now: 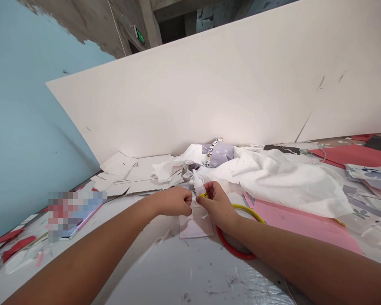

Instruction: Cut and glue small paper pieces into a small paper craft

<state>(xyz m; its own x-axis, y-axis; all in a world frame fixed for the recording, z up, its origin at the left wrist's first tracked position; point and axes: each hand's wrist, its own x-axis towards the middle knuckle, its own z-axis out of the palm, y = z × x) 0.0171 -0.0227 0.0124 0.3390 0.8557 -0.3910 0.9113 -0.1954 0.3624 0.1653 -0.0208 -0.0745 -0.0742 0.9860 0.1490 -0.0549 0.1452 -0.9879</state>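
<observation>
My right hand (219, 206) is wrapped around a small white glue bottle (199, 186) with a yellow label. The bottle stands tilted with its pointed nozzle up. Just left of it, my left hand (176, 201) is closed, thumb and fingers curled together; whatever they may hold does not show. Below both hands lies a small pale pink piece of paper (195, 228) on the white tabletop. A red and yellow ring (238, 253) lies partly under my right wrist.
Crumpled white cloth (282, 178) and a lilac flowered fabric piece (221, 154) lie behind the hands. Pink sheets (305, 222) are at right, cardboard scraps (139, 173) at left. A white panel (209, 93) closes off the back. A partly blurred flat item (82, 216) lies left.
</observation>
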